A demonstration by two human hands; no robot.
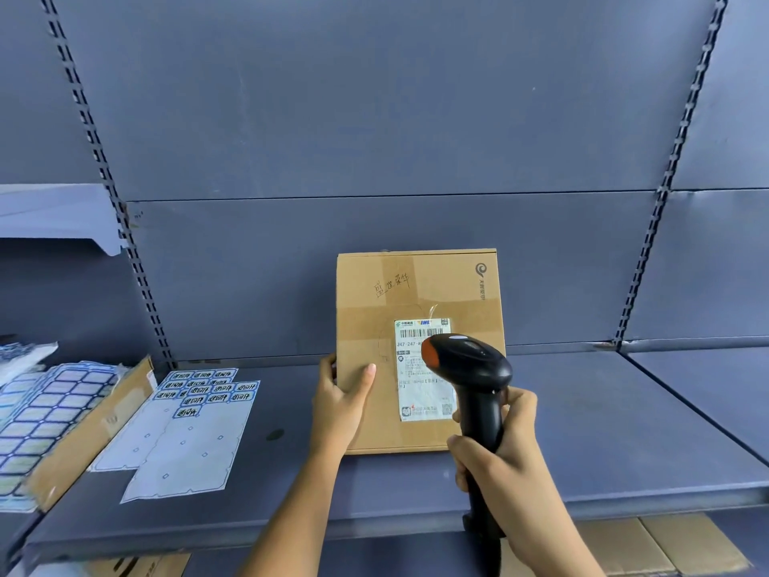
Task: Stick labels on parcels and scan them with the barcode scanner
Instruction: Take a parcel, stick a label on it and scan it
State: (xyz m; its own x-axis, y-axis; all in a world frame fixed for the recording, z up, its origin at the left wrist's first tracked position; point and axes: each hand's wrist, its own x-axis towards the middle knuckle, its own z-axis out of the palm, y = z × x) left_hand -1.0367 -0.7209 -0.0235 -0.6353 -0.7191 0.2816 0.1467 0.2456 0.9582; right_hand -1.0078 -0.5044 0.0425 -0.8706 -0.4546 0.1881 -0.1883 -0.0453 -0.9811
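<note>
The cardboard parcel (pixel 416 285) stood propped up on the shelf (pixel 603 431), near its middle, with its labelled face toward the camera. The left hand (pixel 339 406) held its left edge, thumb on the front and fingers behind. The right hand (pixel 499 456) had its grip closed round the handle of the black barcode scanner (pixel 470 364), whose head hovered just in front of the white shipping label (pixel 416 393). Sticker sheets (pixel 195 431) lay to the left on the shelf.
</note>
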